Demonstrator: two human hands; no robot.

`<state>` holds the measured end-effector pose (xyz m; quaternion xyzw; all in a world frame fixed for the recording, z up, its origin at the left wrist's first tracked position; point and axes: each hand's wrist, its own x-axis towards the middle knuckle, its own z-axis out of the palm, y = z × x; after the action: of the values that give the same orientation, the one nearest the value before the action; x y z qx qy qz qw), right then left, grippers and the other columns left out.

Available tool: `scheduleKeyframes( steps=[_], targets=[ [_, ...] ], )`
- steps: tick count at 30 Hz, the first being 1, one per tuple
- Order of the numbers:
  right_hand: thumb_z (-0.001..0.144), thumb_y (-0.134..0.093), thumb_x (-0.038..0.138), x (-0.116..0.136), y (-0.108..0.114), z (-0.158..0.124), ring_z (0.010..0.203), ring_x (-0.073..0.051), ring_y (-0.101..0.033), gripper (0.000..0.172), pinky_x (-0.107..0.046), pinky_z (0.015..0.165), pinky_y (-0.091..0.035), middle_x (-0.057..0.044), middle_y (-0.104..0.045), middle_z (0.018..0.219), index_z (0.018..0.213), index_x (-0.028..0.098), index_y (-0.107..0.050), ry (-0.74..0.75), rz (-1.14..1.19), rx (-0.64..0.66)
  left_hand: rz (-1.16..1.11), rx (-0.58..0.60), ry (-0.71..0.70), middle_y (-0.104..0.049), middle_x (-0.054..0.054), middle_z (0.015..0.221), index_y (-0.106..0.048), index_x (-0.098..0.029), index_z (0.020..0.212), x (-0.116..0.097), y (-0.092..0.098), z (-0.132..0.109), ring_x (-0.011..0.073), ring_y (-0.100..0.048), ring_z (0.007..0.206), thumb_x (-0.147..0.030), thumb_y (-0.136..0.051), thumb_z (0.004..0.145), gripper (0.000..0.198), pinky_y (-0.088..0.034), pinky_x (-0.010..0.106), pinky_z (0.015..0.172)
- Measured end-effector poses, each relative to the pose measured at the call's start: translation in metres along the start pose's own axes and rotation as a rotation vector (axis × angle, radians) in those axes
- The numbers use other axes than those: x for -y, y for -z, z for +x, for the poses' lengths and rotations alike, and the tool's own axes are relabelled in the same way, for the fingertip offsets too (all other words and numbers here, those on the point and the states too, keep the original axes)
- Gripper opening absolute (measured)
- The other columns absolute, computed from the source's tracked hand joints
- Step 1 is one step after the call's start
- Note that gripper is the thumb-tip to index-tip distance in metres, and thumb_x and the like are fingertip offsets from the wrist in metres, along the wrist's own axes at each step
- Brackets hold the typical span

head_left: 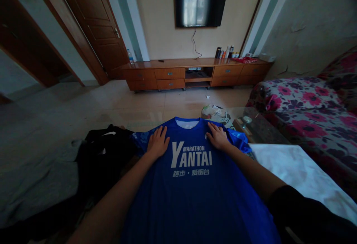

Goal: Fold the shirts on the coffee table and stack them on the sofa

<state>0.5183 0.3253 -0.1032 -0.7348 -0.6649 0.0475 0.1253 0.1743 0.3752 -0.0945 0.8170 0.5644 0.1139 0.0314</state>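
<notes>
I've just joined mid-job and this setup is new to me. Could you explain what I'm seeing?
No machine here: these are a person's bare hands. The single picture comes from a camera worn on their head, looking forward and down. The left hand and right hand rest on the upper front of a blue T-shirt, spread out; neither appears to grip it. Black clothing lies to its left, with grey cloth farther left, and white cloth to its right. Part of a glass tabletop shows beyond.

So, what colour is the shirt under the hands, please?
The shirt is blue, per the head view.
</notes>
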Motion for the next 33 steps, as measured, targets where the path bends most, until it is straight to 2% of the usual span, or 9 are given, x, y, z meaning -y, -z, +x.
scheduleKeyframes(
  steps=[3, 5, 10, 13, 16, 21, 33],
  targets=[
    [0.104, -0.034, 0.045, 0.012, 0.000, -0.013, 0.145, -0.035, -0.033, 0.061, -0.051, 0.112, -0.035, -0.010, -0.031, 0.167, 0.160, 0.021, -0.034, 0.033, -0.039, -0.024, 0.042, -0.087, 0.008, -0.038, 0.017, 0.163, -0.040, -0.013, 0.155, -0.011, 0.002, -0.011, 0.0323, -0.031, 0.152, -0.041, -0.035, 0.102, 0.059, -0.028, 0.047, 0.122],
    [0.104, -0.033, 0.046, 0.019, 0.002, -0.031, 0.147, -0.034, -0.031, 0.060, -0.051, 0.114, -0.033, -0.011, -0.030, 0.167, 0.158, 0.019, -0.038, 0.058, -0.057, -0.035, 0.041, -0.099, -0.019, -0.040, 0.016, 0.162, -0.042, -0.013, 0.154, -0.022, 0.005, -0.027, 0.0308, -0.030, 0.153, -0.042, -0.034, 0.102, 0.059, -0.026, 0.047, 0.124],
    [0.104, -0.033, 0.050, 0.026, 0.000, -0.097, 0.152, -0.034, -0.025, 0.061, -0.052, 0.117, -0.030, -0.012, -0.027, 0.168, 0.155, 0.018, -0.043, 0.077, -0.085, 0.000, -0.019, -0.012, -0.136, -0.036, 0.013, 0.165, -0.043, -0.016, 0.155, -0.043, 0.011, -0.090, 0.0300, -0.026, 0.155, -0.049, -0.034, 0.102, 0.063, -0.024, 0.048, 0.126],
    [0.103, -0.032, 0.056, 0.022, -0.002, -0.138, 0.155, -0.033, -0.022, 0.066, -0.053, 0.120, -0.025, -0.011, -0.025, 0.169, 0.158, 0.021, -0.040, 0.066, -0.081, 0.026, -0.051, 0.055, -0.165, -0.030, 0.009, 0.167, -0.036, -0.021, 0.159, -0.044, 0.012, -0.128, 0.0298, -0.023, 0.156, -0.053, -0.038, 0.101, 0.067, -0.023, 0.050, 0.126],
    [0.101, -0.033, 0.063, 0.017, -0.002, -0.167, 0.156, -0.033, -0.018, 0.072, -0.055, 0.123, -0.019, -0.010, -0.023, 0.170, 0.162, 0.024, -0.033, 0.045, -0.073, 0.036, -0.066, 0.102, -0.155, -0.025, 0.008, 0.169, -0.029, -0.023, 0.162, -0.040, 0.014, -0.155, 0.0297, -0.021, 0.156, -0.056, -0.037, 0.101, 0.070, -0.023, 0.050, 0.127],
    [0.100, -0.031, 0.067, 0.016, 0.004, -0.190, 0.157, -0.031, -0.014, 0.075, -0.054, 0.125, -0.014, -0.007, -0.019, 0.170, 0.163, 0.027, -0.027, 0.051, -0.069, 0.061, -0.049, 0.126, -0.170, -0.020, 0.007, 0.170, -0.026, -0.024, 0.163, -0.038, 0.017, -0.179, 0.0290, -0.017, 0.157, -0.057, -0.034, 0.102, 0.070, -0.021, 0.050, 0.127],
    [0.100, -0.031, 0.068, 0.007, 0.012, -0.252, 0.158, -0.030, -0.014, 0.073, -0.055, 0.126, -0.015, -0.003, -0.020, 0.170, 0.163, 0.031, -0.027, 0.084, -0.055, 0.041, -0.053, 0.105, -0.183, -0.022, 0.005, 0.169, -0.019, -0.030, 0.164, -0.054, 0.023, -0.246, 0.0301, -0.021, 0.156, -0.056, -0.038, 0.101, 0.071, -0.023, 0.051, 0.126]
  ],
)
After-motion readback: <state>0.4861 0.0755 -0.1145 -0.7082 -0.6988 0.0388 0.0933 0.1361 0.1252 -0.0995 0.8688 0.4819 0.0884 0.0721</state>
